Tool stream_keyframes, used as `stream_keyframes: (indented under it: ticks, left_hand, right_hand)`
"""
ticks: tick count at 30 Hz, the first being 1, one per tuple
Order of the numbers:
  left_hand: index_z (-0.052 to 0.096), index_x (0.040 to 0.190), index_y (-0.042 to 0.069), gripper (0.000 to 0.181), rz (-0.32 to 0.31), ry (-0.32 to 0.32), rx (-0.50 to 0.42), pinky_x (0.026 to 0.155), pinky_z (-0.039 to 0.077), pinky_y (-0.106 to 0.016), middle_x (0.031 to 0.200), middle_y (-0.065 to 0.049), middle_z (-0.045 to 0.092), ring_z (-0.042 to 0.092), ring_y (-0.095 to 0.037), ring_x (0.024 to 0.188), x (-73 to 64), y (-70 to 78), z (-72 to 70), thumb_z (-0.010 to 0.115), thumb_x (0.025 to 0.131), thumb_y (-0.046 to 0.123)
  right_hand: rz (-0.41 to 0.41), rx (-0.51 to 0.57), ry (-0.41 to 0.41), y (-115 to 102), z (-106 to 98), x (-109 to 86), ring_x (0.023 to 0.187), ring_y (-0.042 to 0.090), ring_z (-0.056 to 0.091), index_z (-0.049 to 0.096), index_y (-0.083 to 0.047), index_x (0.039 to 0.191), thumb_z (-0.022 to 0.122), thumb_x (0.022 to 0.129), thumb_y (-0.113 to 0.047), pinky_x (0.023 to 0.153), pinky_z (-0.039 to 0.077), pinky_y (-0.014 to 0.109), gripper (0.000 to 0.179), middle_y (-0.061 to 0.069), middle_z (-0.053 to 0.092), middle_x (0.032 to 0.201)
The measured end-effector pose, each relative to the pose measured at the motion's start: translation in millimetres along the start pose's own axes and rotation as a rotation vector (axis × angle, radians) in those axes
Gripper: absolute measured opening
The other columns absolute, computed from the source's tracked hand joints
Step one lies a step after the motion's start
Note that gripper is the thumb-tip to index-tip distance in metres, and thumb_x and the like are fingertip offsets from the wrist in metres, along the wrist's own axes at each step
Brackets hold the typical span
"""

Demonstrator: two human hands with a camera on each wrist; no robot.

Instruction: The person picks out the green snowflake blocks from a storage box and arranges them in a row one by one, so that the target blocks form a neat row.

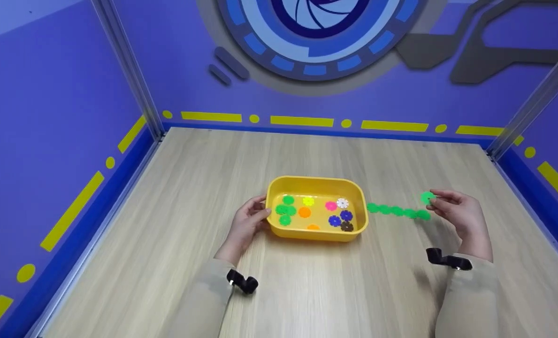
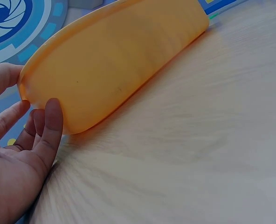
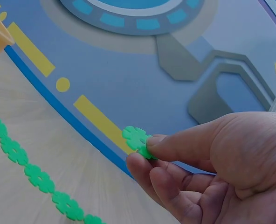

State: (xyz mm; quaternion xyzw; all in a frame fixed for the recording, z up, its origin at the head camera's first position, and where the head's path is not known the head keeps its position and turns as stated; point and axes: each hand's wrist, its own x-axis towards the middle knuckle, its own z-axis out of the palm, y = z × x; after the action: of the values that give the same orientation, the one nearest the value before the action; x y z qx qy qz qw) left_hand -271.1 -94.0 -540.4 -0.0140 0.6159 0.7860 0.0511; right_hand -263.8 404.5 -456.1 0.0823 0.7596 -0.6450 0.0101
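Between thumb and fingertips my right hand [image 1: 462,213] pinches a green notched plastic disc [image 3: 137,140], held above the table. Just left of that hand, a row of several green discs [image 1: 396,211] lies end to end on the wood, reaching to the right side of a yellow tub [image 1: 318,236]. My left hand [image 1: 247,225] grips the tub's left end, thumb at the rim and fingers against the outer wall. In the tub are loose discs: several green ones [image 1: 285,219], a yellow [image 1: 308,201], orange [image 1: 304,212], pink [image 1: 331,206], white [image 1: 342,203], dark blue [image 1: 335,221] and brown [image 1: 347,226].
The tub stands on a light wood-grain table [image 1: 203,188]. Blue-purple printed panels [image 1: 185,61] wall in the back and both sides, with metal posts [image 1: 124,61] at the corners. A black wrist camera [image 1: 447,259] sits on each sleeve.
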Motion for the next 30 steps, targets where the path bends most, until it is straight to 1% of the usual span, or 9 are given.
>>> stream_keyframes:
  ticks: [2, 5, 7, 12, 15, 19, 23, 26, 30]
  left_hand:
    - [0.053, 0.145, 0.0, 0.05, 0.004, -0.002, -0.005, 0.07, 0.058, -0.026, 0.116, -0.01, 0.057, 0.06, -0.014, 0.095, 0.6, -0.6, -0.2, 0.065, 0.096, 0.004]
    - [0.053, 0.144, 0.0, 0.05, 0.002, 0.002, -0.004, 0.07, 0.058, -0.025, 0.116, -0.01, 0.057, 0.06, -0.014, 0.094, 1.2, -1.0, -0.8, 0.065, 0.096, 0.004]
    - [0.053, 0.144, 0.0, 0.05, 0.003, 0.002, 0.001, 0.071, 0.058, -0.026, 0.116, -0.01, 0.057, 0.06, -0.014, 0.095, 1.3, -1.2, -0.9, 0.065, 0.096, 0.004]
    - [0.054, 0.144, 0.001, 0.05, -0.003, 0.004, -0.004, 0.071, 0.059, -0.026, 0.116, -0.01, 0.057, 0.06, -0.015, 0.095, 0.6, -0.9, -0.7, 0.066, 0.096, 0.004]
    - [0.054, 0.144, 0.002, 0.05, -0.008, 0.005, -0.014, 0.072, 0.06, -0.027, 0.116, -0.009, 0.056, 0.061, -0.015, 0.094, 0.1, -0.3, -0.3, 0.066, 0.096, 0.004]
    - [0.054, 0.144, 0.001, 0.05, -0.009, 0.002, -0.016, 0.071, 0.059, -0.027, 0.116, -0.01, 0.056, 0.06, -0.016, 0.094, -0.4, -0.5, -0.3, 0.066, 0.096, 0.005]
    - [0.054, 0.144, 0.001, 0.05, -0.012, 0.0, -0.011, 0.071, 0.058, -0.026, 0.117, -0.009, 0.056, 0.06, -0.015, 0.096, -0.4, -0.2, -0.2, 0.066, 0.096, 0.006]
    - [0.054, 0.144, 0.002, 0.05, -0.016, 0.002, -0.011, 0.072, 0.058, -0.026, 0.117, -0.009, 0.056, 0.059, -0.015, 0.096, -0.1, -0.2, -0.3, 0.066, 0.096, 0.006]
    - [0.054, 0.144, 0.002, 0.05, -0.021, 0.007, -0.017, 0.073, 0.058, -0.026, 0.117, -0.009, 0.056, 0.059, -0.015, 0.097, 0.7, -0.2, -0.3, 0.066, 0.096, 0.005]
  right_hand:
    - [0.01, 0.016, 0.011, 6, -5, 2.5, 0.079, 0.002, 0.073, 0.072, -0.027, 0.108, 0.062, 0.1, -0.004, 0.073, 0.058, 0.013, 0.027, -0.014, 0.071, 0.088]
    - [0.031, 0.035, 0.033, 15, -11, 5.9, 0.079, 0.001, 0.073, 0.073, -0.024, 0.111, 0.063, 0.1, -0.005, 0.073, 0.058, 0.014, 0.025, -0.016, 0.072, 0.088]
    - [0.053, 0.044, 0.048, 18, -14, 6.0, 0.078, 0.001, 0.073, 0.074, -0.025, 0.11, 0.062, 0.1, -0.004, 0.073, 0.059, 0.014, 0.026, -0.017, 0.072, 0.087]
    - [0.137, 0.055, 0.088, 25, -19, 6.9, 0.075, 0.001, 0.072, 0.074, -0.032, 0.098, 0.058, 0.1, -0.002, 0.071, 0.059, 0.016, 0.034, -0.017, 0.072, 0.083]
    - [0.188, 0.049, 0.112, 30, -21, 9.4, 0.073, 0.002, 0.071, 0.073, -0.03, 0.097, 0.057, 0.101, -0.001, 0.068, 0.058, 0.017, 0.034, -0.015, 0.072, 0.079]
    - [0.242, -0.027, 0.16, 36, -20, 11.9, 0.071, 0.002, 0.068, 0.07, -0.019, 0.117, 0.058, 0.101, -0.005, 0.066, 0.057, 0.019, 0.024, -0.016, 0.07, 0.077]
    - [0.264, -0.128, 0.199, 39, -17, 12.4, 0.071, 0.002, 0.066, 0.056, -0.003, 0.142, 0.056, 0.102, -0.009, 0.068, 0.056, 0.02, 0.04, -0.018, 0.067, 0.076]
    - [0.258, -0.166, 0.205, 41, -16, 13.0, 0.07, 0.001, 0.066, 0.047, 0.005, 0.148, 0.053, 0.102, -0.006, 0.067, 0.057, 0.019, 0.048, -0.018, 0.066, 0.075]
    - [0.252, -0.177, 0.209, 44, -15, 13.9, 0.069, 0.0, 0.066, 0.045, 0.009, 0.149, 0.05, 0.101, -0.003, 0.066, 0.057, 0.018, 0.049, -0.019, 0.064, 0.074]
